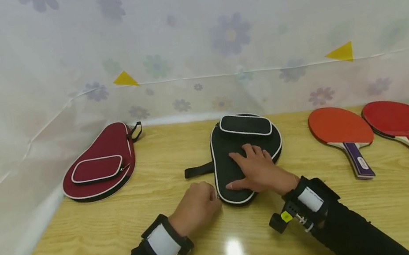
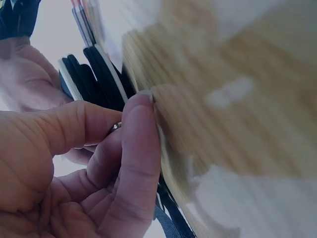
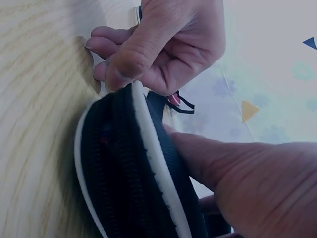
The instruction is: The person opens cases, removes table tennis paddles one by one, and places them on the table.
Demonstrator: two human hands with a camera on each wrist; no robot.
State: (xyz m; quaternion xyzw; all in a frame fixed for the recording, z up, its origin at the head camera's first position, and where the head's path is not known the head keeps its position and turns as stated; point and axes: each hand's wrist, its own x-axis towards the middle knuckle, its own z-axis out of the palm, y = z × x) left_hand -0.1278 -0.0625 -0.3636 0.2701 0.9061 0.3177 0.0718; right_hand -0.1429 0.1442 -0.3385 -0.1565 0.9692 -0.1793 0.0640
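A black table-tennis bat case (image 1: 220, 147) with white piping lies on the table, its small pocket at the far end. My left hand (image 1: 197, 206) is at the case's near left edge, pinching a small metal zip pull (image 2: 115, 127) between thumb and fingers. Spread over the top of the case, my right hand (image 1: 259, 170) rests on it with the fingers extended. In the right wrist view the zip side (image 3: 116, 148) of the case gapes, with a dark inside. A black wrist strap (image 1: 199, 170) sticks out from the case's left side.
A dark red bat case (image 1: 99, 146) lies at the back left. Toward the right lie an orange-red bat (image 1: 338, 126) with a purple handle and a red bat (image 1: 399, 116) with a striped handle. A flowered curtain (image 1: 190, 36) hangs behind the wooden table (image 1: 158, 242).
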